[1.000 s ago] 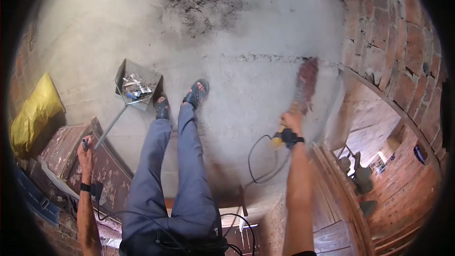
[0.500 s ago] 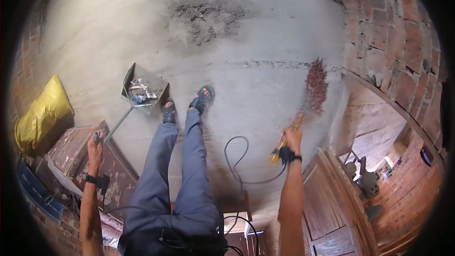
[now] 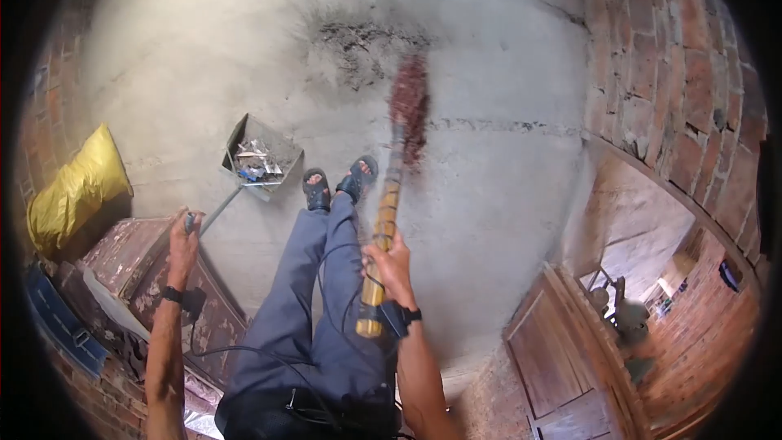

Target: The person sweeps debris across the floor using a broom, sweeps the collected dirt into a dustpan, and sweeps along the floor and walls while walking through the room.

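My right hand (image 3: 391, 267) is closed round the yellow handle of a broom (image 3: 386, 220). Its reddish-brown bristles, smeared by motion, lie on the floor beside a patch of dark debris (image 3: 350, 45). My left hand (image 3: 185, 238) grips the top of the long handle of a dustpan (image 3: 262, 159). That dustpan rests on the floor left of my feet, with dust, paper scraps and bluish bits inside it.
A yellow sack (image 3: 77, 187) leans at the left beside a worn reddish chest (image 3: 134, 257). Brick walls (image 3: 668, 49) rise on both sides. At the right stand a wooden door (image 3: 562, 358) and an opening with machinery (image 3: 627, 318). Concrete floor (image 3: 489, 195) stretches ahead.
The broom has swung left from the right side, its bristles now by the debris patch. My feet stand closer together. The dustpan and my left hand have shifted slightly right in view.
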Tool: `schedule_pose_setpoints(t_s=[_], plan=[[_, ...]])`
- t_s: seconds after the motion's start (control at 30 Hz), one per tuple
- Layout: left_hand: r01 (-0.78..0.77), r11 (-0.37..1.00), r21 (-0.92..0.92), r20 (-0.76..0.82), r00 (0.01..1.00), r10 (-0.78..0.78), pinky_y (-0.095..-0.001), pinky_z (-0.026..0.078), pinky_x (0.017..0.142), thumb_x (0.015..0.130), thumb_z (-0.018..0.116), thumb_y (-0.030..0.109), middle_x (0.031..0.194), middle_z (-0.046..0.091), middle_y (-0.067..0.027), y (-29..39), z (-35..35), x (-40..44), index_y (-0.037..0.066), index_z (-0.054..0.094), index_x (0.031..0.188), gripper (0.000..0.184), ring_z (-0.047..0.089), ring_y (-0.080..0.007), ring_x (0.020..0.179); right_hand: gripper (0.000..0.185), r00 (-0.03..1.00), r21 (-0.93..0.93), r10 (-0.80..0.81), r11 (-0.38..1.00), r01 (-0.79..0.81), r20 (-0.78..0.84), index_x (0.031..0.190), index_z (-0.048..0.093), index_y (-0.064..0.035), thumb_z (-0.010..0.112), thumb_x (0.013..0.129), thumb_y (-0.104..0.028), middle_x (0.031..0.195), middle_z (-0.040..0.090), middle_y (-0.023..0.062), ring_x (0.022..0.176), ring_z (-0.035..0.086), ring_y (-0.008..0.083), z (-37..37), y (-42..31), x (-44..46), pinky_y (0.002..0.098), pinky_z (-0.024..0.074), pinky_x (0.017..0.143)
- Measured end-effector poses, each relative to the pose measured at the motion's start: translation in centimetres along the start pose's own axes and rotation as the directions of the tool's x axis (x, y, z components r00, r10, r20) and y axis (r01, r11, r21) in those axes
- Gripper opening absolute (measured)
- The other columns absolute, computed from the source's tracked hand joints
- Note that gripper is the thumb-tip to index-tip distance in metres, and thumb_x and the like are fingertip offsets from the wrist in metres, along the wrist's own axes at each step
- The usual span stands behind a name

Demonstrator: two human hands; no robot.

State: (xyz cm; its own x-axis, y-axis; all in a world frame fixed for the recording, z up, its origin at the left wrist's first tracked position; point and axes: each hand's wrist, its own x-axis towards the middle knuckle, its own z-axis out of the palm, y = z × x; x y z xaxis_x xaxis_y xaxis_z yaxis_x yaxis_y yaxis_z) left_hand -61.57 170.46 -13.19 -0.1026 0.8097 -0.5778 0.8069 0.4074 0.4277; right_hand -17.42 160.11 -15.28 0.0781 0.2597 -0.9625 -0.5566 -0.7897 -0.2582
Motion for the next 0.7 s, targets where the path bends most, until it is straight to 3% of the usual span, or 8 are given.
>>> schedule_pose_setpoints(t_s=[0.07, 0.2, 0.27, 0.33, 0.4, 0.47, 0.53, 0.7], plan=[[-0.127, 0.984, 0.127, -0.022, 0.991, 0.131, -0.0321, 0.048, 0.076, 0.103, 0.059, 0.023, 0.085, 0.065, -0.0096, 2.4, -0.5, -0.1, 0.000, 0.067, 0.105, 0.025, 0.057, -0.0156, 0.080, 0.052, 0.991, 0.030, -0.014, 0.999, 0.018, -0.133, 0.122, 0.044, -0.0062, 0.072, 0.078, -0.002, 0.075, 0.060, 0.0077, 0.054, 0.062, 0.0148, -1.2, 0.4, -1.0, 0.0324, 0.0541, 0.042], [-0.105, 0.988, 0.113, -0.022, 0.994, 0.108, -0.0323, 0.048, 0.071, 0.103, 0.059, 0.024, 0.078, 0.063, -0.0084, 2.6, -0.7, 0.0, 0.001, 0.067, 0.104, 0.024, 0.056, -0.0154, 0.075, 0.033, 0.935, -0.079, -0.063, 0.996, 0.038, -0.349, 0.106, 0.051, -0.0064, 0.069, 0.079, -0.004, 0.067, 0.059, 0.0074, 0.047, 0.059, 0.0186, -6.5, 0.8, 3.6, 0.0341, 0.0535, 0.042], [-0.077, 0.993, 0.088, -0.007, 0.997, 0.078, -0.0325, 0.047, 0.071, 0.103, 0.059, 0.024, 0.078, 0.062, -0.0104, 2.3, -0.9, -0.1, 0.001, 0.067, 0.103, 0.025, 0.056, -0.0156, 0.075, 0.017, 0.945, 0.043, 0.052, 0.998, -0.040, -0.324, 0.088, 0.053, -0.0049, 0.068, 0.079, -0.007, 0.069, 0.060, 0.0085, 0.049, 0.059, 0.0207, -8.1, -0.3, 7.5, 0.0371, 0.0539, 0.045], [-0.082, 0.995, 0.061, -0.013, 0.996, 0.083, -0.0332, 0.048, 0.070, 0.104, 0.058, 0.024, 0.077, 0.060, -0.0132, 1.5, -0.7, 0.3, 0.002, 0.067, 0.103, 0.024, 0.056, -0.0164, 0.074, 0.016, 0.958, 0.214, 0.164, 0.970, -0.113, -0.234, 0.077, 0.054, -0.0045, 0.068, 0.079, -0.011, 0.069, 0.061, 0.0093, 0.051, 0.060, 0.0215, -7.5, -0.2, 11.7, 0.0391, 0.0545, 0.048], [-0.081, 0.994, 0.067, -0.028, 0.996, 0.084, -0.0335, 0.048, 0.069, 0.104, 0.057, 0.023, 0.076, 0.058, -0.0145, 1.8, -0.6, -0.2, 0.003, 0.067, 0.103, 0.023, 0.055, -0.0172, 0.071, 0.017, 0.955, 0.181, 0.124, 0.981, -0.077, -0.268, 0.081, 0.056, -0.0024, 0.069, 0.079, -0.013, 0.069, 0.061, 0.0094, 0.053, 0.062, 0.0221, -2.0, 0.8, 12.1, 0.0397, 0.0551, 0.051], [-0.018, 0.998, 0.053, 0.008, 1.000, 0.018, -0.0330, 0.048, 0.067, 0.104, 0.057, 0.022, 0.074, 0.057, -0.0141, 1.9, -0.9, 0.0, 0.002, 0.067, 0.103, 0.022, 0.053, -0.0164, 0.069, 0.018, 0.986, 0.193, 0.111, 0.977, -0.086, -0.126, 0.087, 0.058, -0.0008, 0.070, 0.078, -0.012, 0.068, 0.061, 0.0094, 0.054, 0.062, 0.0227, 2.9, 1.8, 10.9, 0.0392, 0.0557, 0.051], [-0.117, 0.992, 0.039, -0.036, 0.992, 0.118, -0.0324, 0.047, 0.066, 0.104, 0.058, 0.021, 0.073, 0.056, -0.0131, 1.0, -0.6, 0.2, 0.002, 0.066, 0.103, 0.021, 0.050, -0.0141, 0.069, 0.014, 0.991, 0.204, 0.112, 0.974, -0.096, -0.070, 0.084, 0.059, -0.0014, 0.069, 0.081, -0.010, 0.068, 0.062, 0.0107, 0.053, 0.061, 0.0247, 6.8, 2.5, 9.7, 0.0391, 0.0557, 0.050], [-0.115, 0.993, -0.031, -0.054, 0.992, 0.113, -0.0360, 0.045, 0.064, 0.101, 0.060, 0.018, 0.070, 0.052, -0.0139, -0.5, 0.5, -0.1, 0.002, 0.064, 0.098, 0.018, 0.048, -0.0207, 0.064, 0.013, 0.993, 0.115, 0.063, 0.991, -0.074, 0.096, 0.090, 0.059, -0.0011, 0.067, 0.086, -0.010, 0.071, 0.061, 0.0081, 0.056, 0.061, 0.0195, 8.3, 0.1, 4.9, 0.0356, 0.0557, 0.049]])
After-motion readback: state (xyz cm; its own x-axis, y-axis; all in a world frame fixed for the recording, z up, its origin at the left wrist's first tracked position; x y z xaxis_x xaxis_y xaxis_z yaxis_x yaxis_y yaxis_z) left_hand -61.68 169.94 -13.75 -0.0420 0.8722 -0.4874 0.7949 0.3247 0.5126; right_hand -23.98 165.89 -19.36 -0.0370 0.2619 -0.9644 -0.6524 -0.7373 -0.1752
